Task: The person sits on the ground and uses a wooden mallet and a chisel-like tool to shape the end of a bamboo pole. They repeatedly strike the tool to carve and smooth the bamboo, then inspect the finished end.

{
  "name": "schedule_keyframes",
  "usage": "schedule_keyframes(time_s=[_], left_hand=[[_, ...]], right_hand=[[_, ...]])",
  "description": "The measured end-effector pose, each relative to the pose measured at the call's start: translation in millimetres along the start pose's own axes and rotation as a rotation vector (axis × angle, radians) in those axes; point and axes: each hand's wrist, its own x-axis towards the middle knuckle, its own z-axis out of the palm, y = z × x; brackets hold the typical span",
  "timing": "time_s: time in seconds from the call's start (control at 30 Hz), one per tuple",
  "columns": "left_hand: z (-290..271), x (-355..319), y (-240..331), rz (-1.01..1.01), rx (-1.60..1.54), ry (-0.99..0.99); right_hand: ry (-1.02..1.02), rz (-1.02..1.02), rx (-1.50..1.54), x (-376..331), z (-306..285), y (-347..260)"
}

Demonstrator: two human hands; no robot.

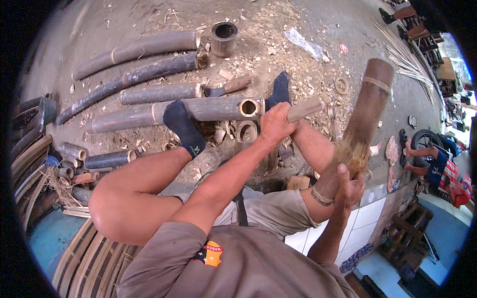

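Observation:
My left hand [278,122] is closed around a pale, blunt-ended wooden stick [304,109] that points to the right; its other end is hidden by the fist. A thick brown bamboo tube [370,102] rises tilted over my right thigh, with a scraped, frayed patch partway along. Near its lower end, my right hand [350,185] grips that tube, thumb on top. On the floor, a long bamboo pole [211,109] with a pale opening at its right end lies by my socked feet. A wooden-handled blade tool [233,87] rests just beyond it.
More bamboo poles [144,48] lie far left, beside a short upright bamboo cup [224,39]. Wood chips cover the floor around a plastic bag [303,43]. Bamboo strips [82,258] are stacked at lower left. Another person [437,171] sits at right near a wheel [428,148].

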Motion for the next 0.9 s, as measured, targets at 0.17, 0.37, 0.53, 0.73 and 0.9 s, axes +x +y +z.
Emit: schedule_keyframes(time_s=[0.17, 0.37, 0.53, 0.73, 0.9], left_hand=[[0, 4, -9, -0.065, 0.089, -0.123], [2, 0, -26, -0.072, 0.156, -0.151], [-8, 2, -27, -0.042, 0.152, -0.199], [-71, 66, -14, -0.078, -0.107, 0.105], [-135, 144, -66, 0.166, 0.636, -0.128]], right_hand=[[-0.021, 0.15, -0.078, -15, 41, 32], [-0.168, 0.348, 0.459, -5, 44, -9], [-0.173, 0.279, 0.438, -6, 68, 32], [-0.162, 0.38, 0.861, 42, 67, 14], [-0.121, 0.289, 0.833, 171, 108, 60]])
